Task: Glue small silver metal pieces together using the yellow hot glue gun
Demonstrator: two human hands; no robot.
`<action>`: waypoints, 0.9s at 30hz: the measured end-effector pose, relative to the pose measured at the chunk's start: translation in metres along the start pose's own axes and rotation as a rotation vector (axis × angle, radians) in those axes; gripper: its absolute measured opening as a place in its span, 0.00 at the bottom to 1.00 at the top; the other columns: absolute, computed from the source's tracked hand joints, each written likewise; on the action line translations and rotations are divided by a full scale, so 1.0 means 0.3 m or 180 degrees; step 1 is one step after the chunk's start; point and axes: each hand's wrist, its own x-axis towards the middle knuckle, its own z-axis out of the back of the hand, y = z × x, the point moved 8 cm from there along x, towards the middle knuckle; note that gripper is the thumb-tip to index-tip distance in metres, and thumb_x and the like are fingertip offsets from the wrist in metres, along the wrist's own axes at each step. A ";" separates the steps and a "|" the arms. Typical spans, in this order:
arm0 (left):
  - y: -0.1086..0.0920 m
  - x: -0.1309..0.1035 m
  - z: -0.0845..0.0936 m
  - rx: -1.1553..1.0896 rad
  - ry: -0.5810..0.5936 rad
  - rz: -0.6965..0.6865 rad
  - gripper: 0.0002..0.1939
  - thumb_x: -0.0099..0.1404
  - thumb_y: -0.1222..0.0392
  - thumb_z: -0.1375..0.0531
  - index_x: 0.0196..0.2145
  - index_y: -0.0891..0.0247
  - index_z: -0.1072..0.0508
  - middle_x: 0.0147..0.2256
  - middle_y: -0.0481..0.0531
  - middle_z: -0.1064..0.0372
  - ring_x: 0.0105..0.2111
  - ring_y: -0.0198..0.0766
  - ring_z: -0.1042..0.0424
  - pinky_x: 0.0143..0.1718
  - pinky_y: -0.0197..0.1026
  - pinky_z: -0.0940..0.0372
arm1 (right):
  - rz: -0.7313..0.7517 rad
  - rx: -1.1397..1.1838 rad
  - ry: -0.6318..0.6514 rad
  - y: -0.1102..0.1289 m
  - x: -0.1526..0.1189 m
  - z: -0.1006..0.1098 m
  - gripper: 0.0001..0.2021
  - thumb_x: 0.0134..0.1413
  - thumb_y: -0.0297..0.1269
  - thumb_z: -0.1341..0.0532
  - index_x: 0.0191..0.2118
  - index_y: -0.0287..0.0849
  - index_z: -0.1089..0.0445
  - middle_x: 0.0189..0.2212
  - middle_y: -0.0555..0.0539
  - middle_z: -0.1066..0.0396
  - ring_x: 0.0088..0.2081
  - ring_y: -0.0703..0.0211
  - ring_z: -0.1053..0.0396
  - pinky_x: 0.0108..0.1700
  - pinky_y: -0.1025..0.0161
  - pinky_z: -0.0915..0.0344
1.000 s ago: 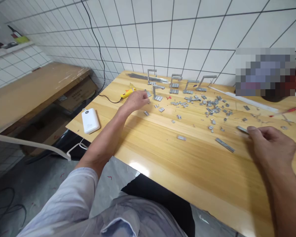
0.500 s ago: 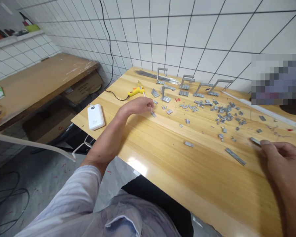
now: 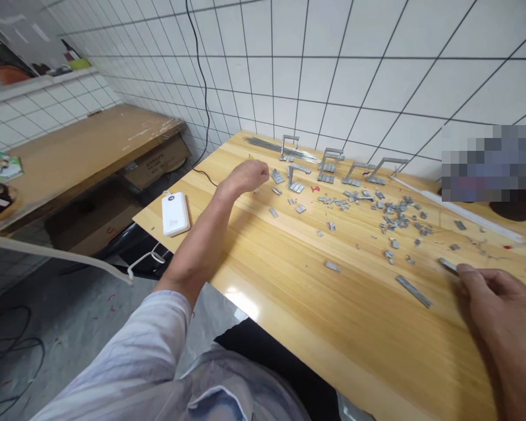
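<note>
I see a wooden worktop (image 3: 289, 304) with my right hand (image 3: 495, 295) at its right side. My left hand (image 3: 248, 176) curls farther left; I cannot tell whether its grip holds anything. Bent grey stands (image 3: 326, 178) rise toward the far edge. A grey strip (image 3: 413, 291) lies near my right grip, which pinches a grey piece (image 3: 447, 265).

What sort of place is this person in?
Probably a small workshop: grey pieces lie scattered on a wooden table, bent grey stands are near the tiled wall, and the right hand holds a grey strip.
</note>
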 end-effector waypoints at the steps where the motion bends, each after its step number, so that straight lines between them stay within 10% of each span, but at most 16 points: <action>1: 0.006 0.001 -0.013 0.0013 0.0023 0.0016 0.10 0.65 0.63 0.42 0.36 0.62 0.19 0.38 0.55 0.19 0.37 0.45 0.24 0.37 0.42 0.37 | -0.0036 0.0011 0.0005 -0.001 -0.001 0.001 0.14 0.41 0.56 0.38 0.25 0.52 0.28 0.23 0.49 0.29 0.33 0.43 0.29 0.49 0.45 0.34; 20: -0.047 0.010 -0.225 0.0012 -0.0097 -0.0484 0.19 0.69 0.67 0.43 0.55 0.62 0.21 0.57 0.61 0.27 0.53 0.48 0.25 0.57 0.45 0.32 | 0.0009 0.0024 -0.0041 -0.014 0.016 -0.004 0.14 0.39 0.56 0.38 0.24 0.52 0.29 0.22 0.49 0.29 0.34 0.40 0.27 0.50 0.43 0.33; 27: -0.028 0.021 -0.244 -0.0015 -0.0002 -0.0442 0.14 0.69 0.68 0.45 0.46 0.63 0.20 0.53 0.61 0.26 0.50 0.46 0.24 0.53 0.42 0.31 | -0.0066 0.0092 -0.0059 0.011 -0.004 0.009 0.13 0.39 0.55 0.37 0.24 0.51 0.29 0.22 0.50 0.30 0.33 0.45 0.30 0.50 0.47 0.34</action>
